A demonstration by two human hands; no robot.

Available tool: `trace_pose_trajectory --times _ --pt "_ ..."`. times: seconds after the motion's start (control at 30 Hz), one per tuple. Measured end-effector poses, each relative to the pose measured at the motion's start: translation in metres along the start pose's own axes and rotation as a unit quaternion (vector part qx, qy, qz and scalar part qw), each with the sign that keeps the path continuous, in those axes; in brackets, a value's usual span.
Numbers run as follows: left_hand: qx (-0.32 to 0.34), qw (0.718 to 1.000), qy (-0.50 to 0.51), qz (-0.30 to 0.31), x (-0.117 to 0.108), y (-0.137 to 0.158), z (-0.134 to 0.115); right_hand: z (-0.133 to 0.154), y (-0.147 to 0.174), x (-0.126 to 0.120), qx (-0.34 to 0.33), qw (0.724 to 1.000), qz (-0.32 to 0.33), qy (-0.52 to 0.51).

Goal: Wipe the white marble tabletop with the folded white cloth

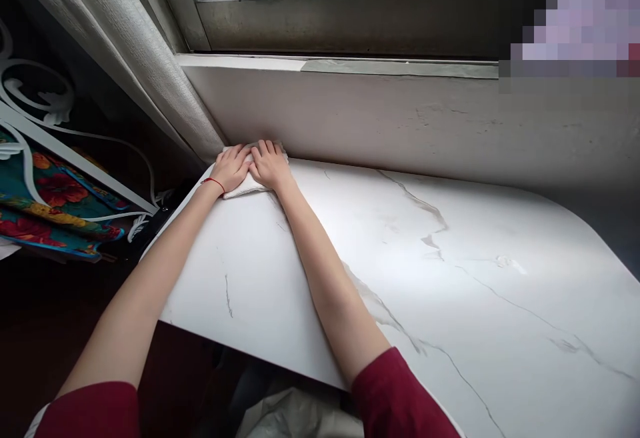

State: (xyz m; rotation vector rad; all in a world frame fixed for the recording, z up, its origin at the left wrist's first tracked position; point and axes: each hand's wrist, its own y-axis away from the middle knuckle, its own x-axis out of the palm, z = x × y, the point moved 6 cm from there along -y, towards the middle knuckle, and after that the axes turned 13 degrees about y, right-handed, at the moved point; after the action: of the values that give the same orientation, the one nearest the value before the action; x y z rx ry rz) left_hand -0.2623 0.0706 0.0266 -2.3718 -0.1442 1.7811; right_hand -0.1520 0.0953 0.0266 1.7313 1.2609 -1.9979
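Note:
A folded white cloth (246, 187) lies on the far left corner of a white marble-patterned tabletop (400, 225), close to the wall. My left hand (231, 168), with a thin red string around its wrist, presses flat on the cloth's left part. Beside it my right hand (270, 163) rests on the right part, its fingers stretched toward the wall. Both arms reach straight forward, and the hands nearly touch. Much of the cloth is hidden beneath them.
Behind the table is a low wall (350, 111) under a window frame (325, 25). A pale curtain (130, 38) hangs at the left, near a white metal frame (75, 158) and floral fabric (60, 191). Greyish fabric (300, 415) shows below the front edge. The upper right is pixelated.

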Motion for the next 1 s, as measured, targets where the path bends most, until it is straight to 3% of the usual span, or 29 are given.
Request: trace_pose_trajectory --times 0.23,0.43,0.57,0.83,1.0 --pt "-0.021 1.000 0.003 -0.004 0.001 0.006 0.000 0.007 0.008 -0.009 0.013 0.999 0.026 0.013" --pt "-0.032 0.999 -0.003 0.003 -0.013 0.045 0.002 0.038 0.019 -0.018 -0.009 1.000 0.022 0.016" --pt "-0.043 0.999 -0.016 -0.006 -0.025 0.094 0.000 0.070 0.040 -0.029 -0.062 0.997 0.031 0.019" --pt "-0.055 0.994 -0.037 -0.091 -0.044 0.236 -0.034 0.139 0.116 -0.075 -0.193 0.981 0.025 0.007" --pt "-0.068 0.992 -0.031 -0.106 -0.054 0.282 -0.046 0.167 0.141 -0.094 -0.220 0.975 0.011 0.011"
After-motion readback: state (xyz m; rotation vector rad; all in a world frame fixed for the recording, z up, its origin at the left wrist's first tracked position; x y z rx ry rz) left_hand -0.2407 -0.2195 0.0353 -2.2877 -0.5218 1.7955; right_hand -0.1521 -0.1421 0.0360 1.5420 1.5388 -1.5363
